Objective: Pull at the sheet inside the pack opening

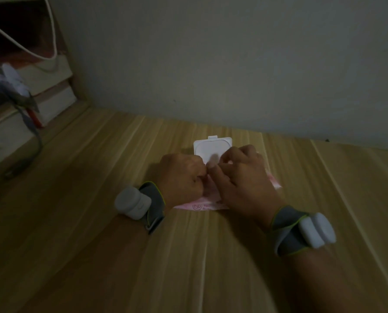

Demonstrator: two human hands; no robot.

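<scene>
R forearm w/ grey wrist strap + white sensor pod nearest cam, bottom right; matching pod on L wrist. Both hands meet over a pink wet-wipe pack lying flat on the tabletop, mid-frame, near the wall.

Left hand: fist-like, fingers curled tight, looks to pinch something at the pack's opening, prob a wipe or the film edge; contact spot hidden by knuckles, so what exactly it holds – can't tell for sure. Right hand: fingers bent, thumb + index tips together at the same spot just beside L knuckles, pinching too, rest of hand resting over the pack. White flip lid stands open, tilted back toward the wall.

Doing it well (judgement): keep R palm weight on the pack so it doesn't lift, pull w/ small pinch straight up thru the slot, one sheet only; keep lid pushed back so it doesn't snap down on fingers. Low light, so feel for the sheet edge.

Writing: small round pink logo on pack's near edge, too blurry to read; no legible brand txt. Left bkgd: stacked books, white cable, nothing readable
</scene>
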